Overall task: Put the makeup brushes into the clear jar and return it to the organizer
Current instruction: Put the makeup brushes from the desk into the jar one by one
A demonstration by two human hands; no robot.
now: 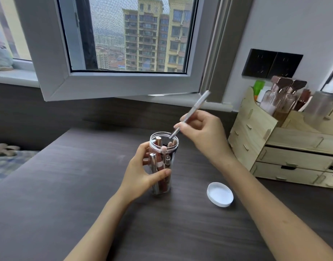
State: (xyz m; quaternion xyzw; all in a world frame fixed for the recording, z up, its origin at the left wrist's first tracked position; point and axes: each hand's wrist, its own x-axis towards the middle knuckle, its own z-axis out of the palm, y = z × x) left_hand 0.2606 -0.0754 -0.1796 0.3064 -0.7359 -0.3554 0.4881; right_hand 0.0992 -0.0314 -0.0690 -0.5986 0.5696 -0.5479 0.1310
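The clear jar (162,147) stands upright on the dark table, lid off, with several makeup brushes and pink-brown tubes inside. My left hand (143,170) wraps around the jar's body from the left. My right hand (201,132) pinches a slim silver makeup brush (196,104) tilted up to the right; its lower tip sits at the jar's open mouth. The wooden organizer (274,144) stands at the right against the wall.
The jar's white lid (220,194) lies upside down on the table (67,185) to the right of the jar. The organizer's top holds bottles and glass jars (282,98). An open window frame (113,85) juts over the table's far side.
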